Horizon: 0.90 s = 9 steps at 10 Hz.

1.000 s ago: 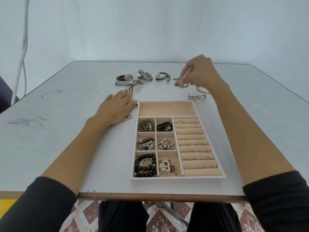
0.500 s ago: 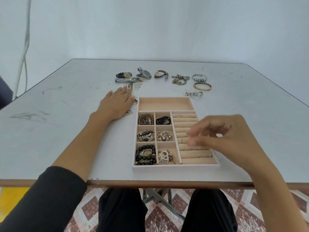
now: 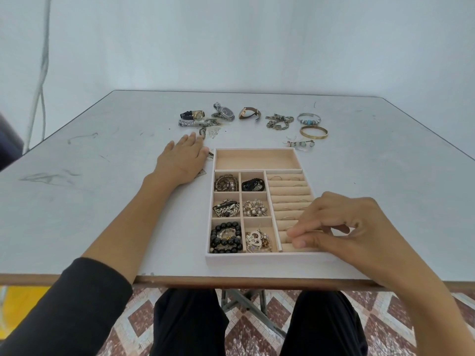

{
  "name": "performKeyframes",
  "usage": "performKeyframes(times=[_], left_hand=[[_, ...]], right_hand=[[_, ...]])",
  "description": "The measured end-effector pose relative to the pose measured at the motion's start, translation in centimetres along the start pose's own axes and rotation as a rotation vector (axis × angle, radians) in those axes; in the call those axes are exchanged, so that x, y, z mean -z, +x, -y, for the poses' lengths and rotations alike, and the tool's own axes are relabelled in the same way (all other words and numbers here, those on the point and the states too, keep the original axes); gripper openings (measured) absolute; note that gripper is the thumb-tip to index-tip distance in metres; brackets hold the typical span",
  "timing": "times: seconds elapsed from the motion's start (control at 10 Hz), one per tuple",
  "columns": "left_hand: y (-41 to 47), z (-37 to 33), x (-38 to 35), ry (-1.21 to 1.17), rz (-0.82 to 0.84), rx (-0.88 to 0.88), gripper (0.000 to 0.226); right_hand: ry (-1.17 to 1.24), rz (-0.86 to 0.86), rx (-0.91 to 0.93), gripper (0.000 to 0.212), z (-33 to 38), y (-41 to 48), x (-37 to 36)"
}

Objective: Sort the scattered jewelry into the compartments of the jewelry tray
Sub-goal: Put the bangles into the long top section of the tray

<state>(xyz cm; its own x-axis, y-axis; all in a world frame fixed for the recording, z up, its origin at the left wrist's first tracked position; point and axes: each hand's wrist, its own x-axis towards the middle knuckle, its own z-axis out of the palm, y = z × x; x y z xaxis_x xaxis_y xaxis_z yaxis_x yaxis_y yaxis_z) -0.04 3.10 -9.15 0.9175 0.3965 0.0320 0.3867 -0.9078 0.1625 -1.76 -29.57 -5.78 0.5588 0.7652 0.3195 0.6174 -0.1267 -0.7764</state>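
The jewelry tray [image 3: 257,258] sits near the surface's [image 3: 102,201] front edge, the left hand [image 3: 182,160] lies flat, fingers straight, beside its far-left corner, and the right hand [image 3: 341,227] pinches thumb to fingertips over the ring rolls [image 3: 288,191], contents unclear.

Jewelry tray [image 3: 257,258]: white walls, beige lining, flat on the worktop [image 3: 102,201] near its front edge.
- Left block, six square compartments, far to near: metallic bracelet [image 3: 224,182], black piece [image 3: 253,185]; silver-and-black chain [image 3: 226,208], pearl cluster [image 3: 255,208]; black bead bracelet [image 3: 226,238], heart pendant [image 3: 257,240].
- Right block: ring rolls [image 3: 288,192] carrying thin rings.
- Far end: one long compartment.

Loose beyond the tray, left to right: black-strap watch [image 3: 192,114], silver link band [image 3: 189,122] just before it, silver watch [image 3: 224,114], brown-strap watch [image 3: 248,113], tangled chain [image 3: 279,122], turquoise-bead bangle [image 3: 309,119], gold bangle [image 3: 314,131], pale-stone piece [image 3: 299,143] nearest the tray.
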Motion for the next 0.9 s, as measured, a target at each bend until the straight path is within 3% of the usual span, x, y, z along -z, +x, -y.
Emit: performKeyframes(times=[0.2,0.3,0.4,0.9], left_hand=[[-0.03,0.03,0.11,0.002,0.003,-0.002,0.053],[-0.08,0.01,0.11,0.000,0.005,-0.005,0.053],[-0.11,0.00,0.12,-0.008,0.004,-0.004,0.053],[0.19,0.33,-0.11,-0.009,0.002,-0.013,0.053]], right_hand=[[-0.039,0.072,-0.027,0.019,-0.15,0.04,0.19],[-0.027,0.064,-0.034,0.008,0.04,0.09,0.17],[0.010,-0.017,-0.032,0.009,-0.24,0.24,0.04],[-0.012,-0.065,-0.062,0.014,-0.55,0.39,-0.65]])
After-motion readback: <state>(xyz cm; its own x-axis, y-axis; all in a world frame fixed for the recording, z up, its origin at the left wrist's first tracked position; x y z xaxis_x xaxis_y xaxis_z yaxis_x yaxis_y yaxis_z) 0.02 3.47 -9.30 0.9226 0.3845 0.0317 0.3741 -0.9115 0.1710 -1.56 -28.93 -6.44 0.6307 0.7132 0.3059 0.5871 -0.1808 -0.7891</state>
